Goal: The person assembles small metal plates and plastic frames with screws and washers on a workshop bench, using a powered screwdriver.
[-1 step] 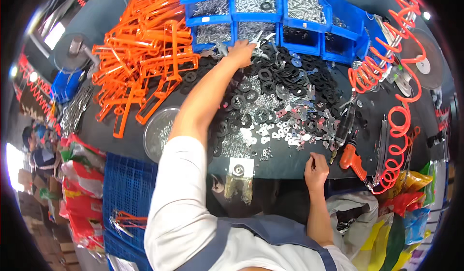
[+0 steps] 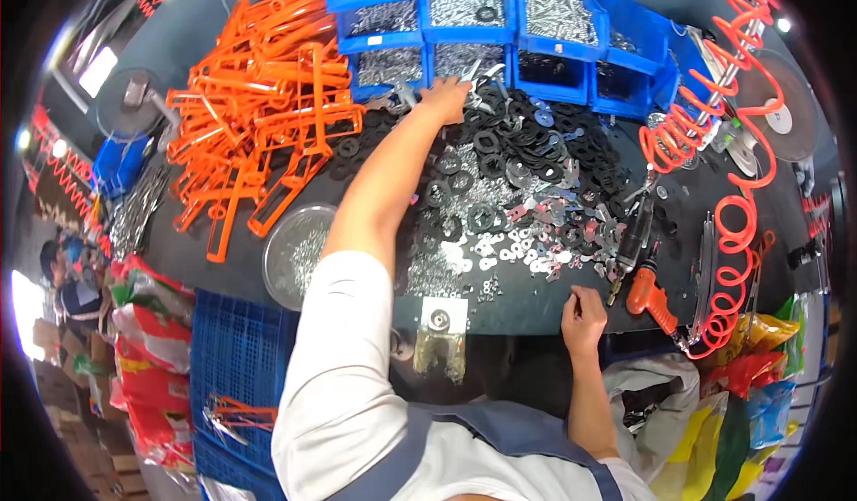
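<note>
My left arm stretches far across the dark table (image 2: 527,318). My left hand (image 2: 445,101) lies at the front of the blue bins (image 2: 464,19), its fingers closed around a few shiny metal parts (image 2: 475,74). Below it spreads a heap of black rubber rings (image 2: 500,157) mixed with flat silver metal plates (image 2: 536,246). My right hand (image 2: 582,315) rests at the table's near edge with its fingers curled in; nothing shows in it. A small metal fixture with a white plate (image 2: 441,318) sits at the near edge between my arms.
A pile of orange plastic frames (image 2: 263,117) fills the left of the table. A round dish of small screws (image 2: 299,251) stands by my left elbow. An orange power screwdriver (image 2: 650,297) and coiled orange air hose (image 2: 736,233) lie right. A blue crate (image 2: 237,358) stands lower left.
</note>
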{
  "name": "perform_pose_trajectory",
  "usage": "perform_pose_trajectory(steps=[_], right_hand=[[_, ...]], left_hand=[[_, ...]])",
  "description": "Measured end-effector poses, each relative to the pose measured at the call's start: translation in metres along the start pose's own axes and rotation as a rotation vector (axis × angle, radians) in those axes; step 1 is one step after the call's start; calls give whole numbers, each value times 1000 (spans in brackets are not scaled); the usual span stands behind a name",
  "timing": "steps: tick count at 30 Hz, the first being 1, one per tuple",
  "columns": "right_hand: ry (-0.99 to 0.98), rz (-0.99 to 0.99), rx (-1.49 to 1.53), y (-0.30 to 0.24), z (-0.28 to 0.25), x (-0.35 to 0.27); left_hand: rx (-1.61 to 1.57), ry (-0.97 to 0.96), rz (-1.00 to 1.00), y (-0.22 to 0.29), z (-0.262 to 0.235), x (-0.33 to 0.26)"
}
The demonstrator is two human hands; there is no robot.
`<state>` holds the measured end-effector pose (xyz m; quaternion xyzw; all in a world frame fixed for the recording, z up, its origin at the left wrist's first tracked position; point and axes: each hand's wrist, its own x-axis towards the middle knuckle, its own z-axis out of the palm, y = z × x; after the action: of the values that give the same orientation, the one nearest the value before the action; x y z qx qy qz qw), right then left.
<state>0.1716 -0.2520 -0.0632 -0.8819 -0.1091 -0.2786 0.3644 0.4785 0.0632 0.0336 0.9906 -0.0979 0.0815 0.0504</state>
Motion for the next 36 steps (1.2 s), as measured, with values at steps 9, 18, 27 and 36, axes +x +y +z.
perform_pose_trajectory(steps=[9,18,27,36], right_hand=[[-7,4,-11,-11,-5,-2],[-25,-70,-33,-8,-2,2],[-7,-145,-166,-8,-2,2],[30,-118,-131,-7,1,-1]], left_hand=[[35,-163,-53,-18,27,36],[234,-187,442,-81,-31,-61],[-178,-320,332,-29,-74,-35],[-114,6,-435,20,50,22]])
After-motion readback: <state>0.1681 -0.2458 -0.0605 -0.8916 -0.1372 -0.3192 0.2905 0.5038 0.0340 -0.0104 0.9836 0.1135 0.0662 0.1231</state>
